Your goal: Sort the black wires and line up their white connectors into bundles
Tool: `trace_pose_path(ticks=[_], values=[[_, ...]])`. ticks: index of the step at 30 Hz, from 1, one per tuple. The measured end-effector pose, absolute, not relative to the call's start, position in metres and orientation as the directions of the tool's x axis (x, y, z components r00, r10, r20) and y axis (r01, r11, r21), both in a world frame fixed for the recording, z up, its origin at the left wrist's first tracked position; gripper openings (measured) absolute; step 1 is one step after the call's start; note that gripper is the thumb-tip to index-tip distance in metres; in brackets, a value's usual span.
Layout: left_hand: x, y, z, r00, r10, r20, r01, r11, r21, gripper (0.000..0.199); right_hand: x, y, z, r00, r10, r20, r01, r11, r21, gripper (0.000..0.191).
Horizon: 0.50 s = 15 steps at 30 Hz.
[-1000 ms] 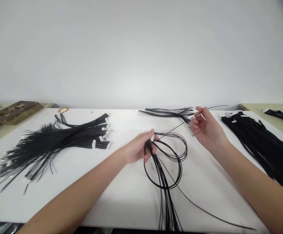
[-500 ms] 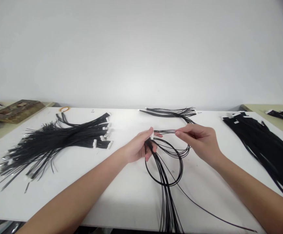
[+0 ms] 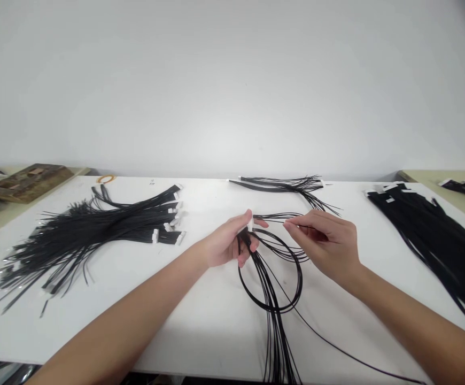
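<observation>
My left hand [image 3: 236, 240] is closed around a white plastic connector [image 3: 250, 222], held above the table. Several black wires [image 3: 270, 283] run from the connector; some hang down toward the table's front edge, others curve round in loops on its right side. My right hand [image 3: 324, 238] pinches a thin black wire [image 3: 296, 225] between thumb and forefinger, just right of the connector. The wire's tip shows slightly left of the fingertips. One long single wire [image 3: 336, 345] trails toward the lower right.
On the left of the white table [image 3: 200, 321] lies a heap of black wire harnesses [image 3: 112, 227] with white connectors. Another bundle [image 3: 280, 186] rests at the back. Sleeved black cables [image 3: 428, 240] are piled on the right. An orange ring [image 3: 106, 179] and a worn board [image 3: 28, 183] sit back left.
My right hand has moved slightly and now pinches one wire, apart from the group of wires it was at before. My left hand stays in place with the connector.
</observation>
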<state>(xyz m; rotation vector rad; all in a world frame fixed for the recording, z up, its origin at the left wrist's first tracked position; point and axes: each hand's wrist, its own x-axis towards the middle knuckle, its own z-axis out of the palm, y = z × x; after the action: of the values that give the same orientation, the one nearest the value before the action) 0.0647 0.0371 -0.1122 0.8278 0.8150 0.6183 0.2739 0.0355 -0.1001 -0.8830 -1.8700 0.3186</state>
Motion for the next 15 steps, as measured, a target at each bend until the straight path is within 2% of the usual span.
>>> trace_pose_path(ticks=[15], values=[[0.0656,0.0370,-0.1125,0.555,0.745,-0.371,-0.161,0.533,0.830,0.050,0.2741,0.0388,-0.1034,-0.255,0.641,0.724,0.392,0.753,-0.528,0.006]])
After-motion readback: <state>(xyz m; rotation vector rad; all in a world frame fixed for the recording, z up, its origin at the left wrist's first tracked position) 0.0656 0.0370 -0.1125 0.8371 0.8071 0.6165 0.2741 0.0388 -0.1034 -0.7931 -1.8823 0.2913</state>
